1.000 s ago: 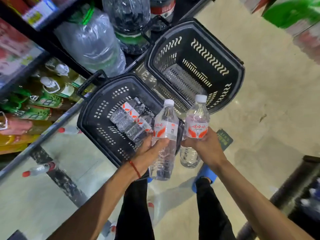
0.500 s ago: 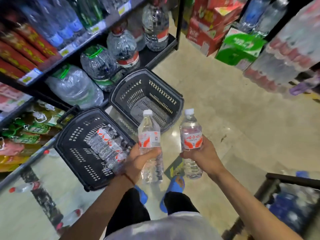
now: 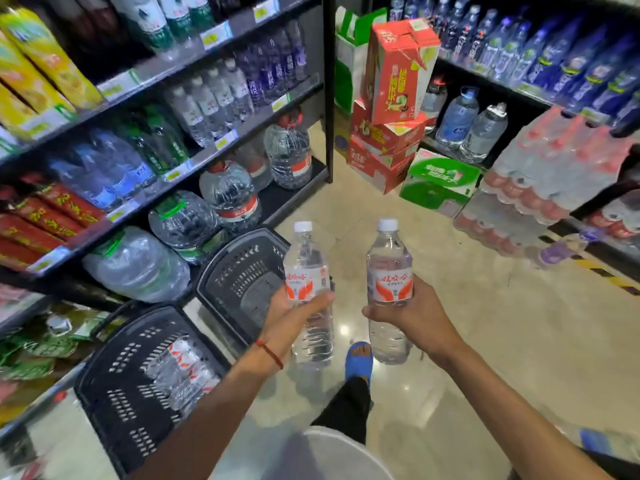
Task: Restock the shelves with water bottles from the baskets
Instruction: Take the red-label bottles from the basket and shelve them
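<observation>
**Asker:** What stood furthest to your left?

**Me:** The black metal shelving (image 3: 194, 157), its tiers packed with drinks, with big clear plastic water jugs (image 3: 228, 195) on the lowest tier. Two black slotted plastic baskets sat on the floor against it. The nearer basket (image 3: 114, 393) had small clear water bottles with red-and-white labels (image 3: 180, 368) lying in it. The farther basket (image 3: 235, 271) stood just beyond it; whether the two touched, I couldn't tell.

**Asker:** And your hands?

**Me:** My left hand (image 3: 294, 317), a thin red string (image 3: 270, 353) round its wrist, was wrapped around a clear plastic water bottle with a white cap (image 3: 306, 271). My thumb lay just under the label, and the bottle stood upright in front of the farther basket's right rim. My right hand (image 3: 412, 313) gripped a second bottle (image 3: 389, 271) of the same kind, fingers curled round its middle, also upright. The two bottles were side by side but apart, held over the glossy beige floor (image 3: 485, 341), with my blue sandal (image 3: 360, 358) below the gap between them.

**Asker:** What lay to the right?

**Me:** Stacked red cardboard cartons (image 3: 398, 71), then a green-and-white carton (image 3: 440, 178) at their foot. Next came shrink-wrapped packs of red-capped bottles (image 3: 540, 181). Behind those was a dark shelf of blue-labelled bottles (image 3: 554, 57).
</observation>
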Available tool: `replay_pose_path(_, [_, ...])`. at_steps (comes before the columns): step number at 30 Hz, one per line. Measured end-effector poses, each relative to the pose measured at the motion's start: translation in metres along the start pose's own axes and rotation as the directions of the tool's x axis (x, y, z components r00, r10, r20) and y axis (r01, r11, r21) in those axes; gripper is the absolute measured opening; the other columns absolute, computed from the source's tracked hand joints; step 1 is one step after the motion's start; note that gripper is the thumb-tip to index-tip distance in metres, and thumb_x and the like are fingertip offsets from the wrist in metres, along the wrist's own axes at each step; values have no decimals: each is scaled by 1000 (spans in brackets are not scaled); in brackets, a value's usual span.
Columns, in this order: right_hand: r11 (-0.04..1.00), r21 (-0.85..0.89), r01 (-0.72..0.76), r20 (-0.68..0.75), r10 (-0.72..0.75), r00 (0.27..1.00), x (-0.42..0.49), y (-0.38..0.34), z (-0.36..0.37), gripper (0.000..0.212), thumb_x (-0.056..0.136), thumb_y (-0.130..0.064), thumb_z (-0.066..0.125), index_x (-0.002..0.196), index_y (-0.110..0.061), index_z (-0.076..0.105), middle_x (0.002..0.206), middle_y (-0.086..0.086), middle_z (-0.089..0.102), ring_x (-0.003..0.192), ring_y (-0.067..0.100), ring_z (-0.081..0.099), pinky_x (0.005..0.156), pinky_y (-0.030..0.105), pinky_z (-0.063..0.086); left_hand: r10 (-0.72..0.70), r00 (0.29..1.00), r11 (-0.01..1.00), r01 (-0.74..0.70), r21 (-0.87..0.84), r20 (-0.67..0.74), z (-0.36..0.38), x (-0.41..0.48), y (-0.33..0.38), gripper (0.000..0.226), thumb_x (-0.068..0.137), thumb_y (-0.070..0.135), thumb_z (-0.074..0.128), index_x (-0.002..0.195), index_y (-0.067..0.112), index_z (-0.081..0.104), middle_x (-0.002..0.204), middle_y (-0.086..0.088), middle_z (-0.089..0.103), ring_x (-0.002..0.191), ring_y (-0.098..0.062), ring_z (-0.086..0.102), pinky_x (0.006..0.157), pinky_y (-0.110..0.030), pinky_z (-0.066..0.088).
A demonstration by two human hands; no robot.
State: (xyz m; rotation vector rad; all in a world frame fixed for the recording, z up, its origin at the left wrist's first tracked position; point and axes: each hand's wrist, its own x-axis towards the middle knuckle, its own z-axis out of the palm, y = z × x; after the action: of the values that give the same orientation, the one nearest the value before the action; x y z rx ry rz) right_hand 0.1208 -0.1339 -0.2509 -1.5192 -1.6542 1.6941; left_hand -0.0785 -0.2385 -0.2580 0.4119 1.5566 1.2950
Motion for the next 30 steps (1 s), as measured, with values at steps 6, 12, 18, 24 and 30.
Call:
replay_pose_path(6, [983,-157,98,17,-97,995,92,-57,-46,58,63,-16,98,111,-24,67,98,-5,78,87,10,75,81,29,59,71,995,997,-70,13,-76,45,90,62,32,78,6,85,105,15,69,92,-3,79,85,-19,75,68,-24,58])
replay_pose_path(12, [958,-180,222,-3,-226,974,194,-126,-82,66,61,-13,98,117,-26,64,103,-10,75,88,4,72,78,20,56,173,977,985,-170,32,-122,75,180,140,39,79,-3,82,110,15,67,87,6,79,80,-10,75,64,-19,56])
replay_pose_path(18, [936,-172,306,66,-299,952,314,-181,-111,50,62,-12,96,104,-19,69,92,-6,78,84,10,74,74,28,59,252,940,967,-237,88,-230,95,267,194,45,75,-4,85,112,11,64,91,1,76,77,-6,72,64,-17,54])
replay_pose_path(24, [906,-115,408,208,-380,901,431,-246,-129,43,65,7,91,95,-14,68,84,0,77,69,3,68,66,17,53,235,897,972,-226,69,-375,110,348,240,66,55,16,92,114,10,63,96,-9,76,84,-21,70,78,-35,60])
replay_pose_path(30, [873,-118,474,374,-403,835,541,-321,-139,54,63,2,92,109,-15,70,90,-8,79,80,1,73,71,17,53,243,902,956,-285,-71,-357,135,412,293,56,60,26,90,108,10,66,90,-4,72,83,-17,66,76,-30,58])
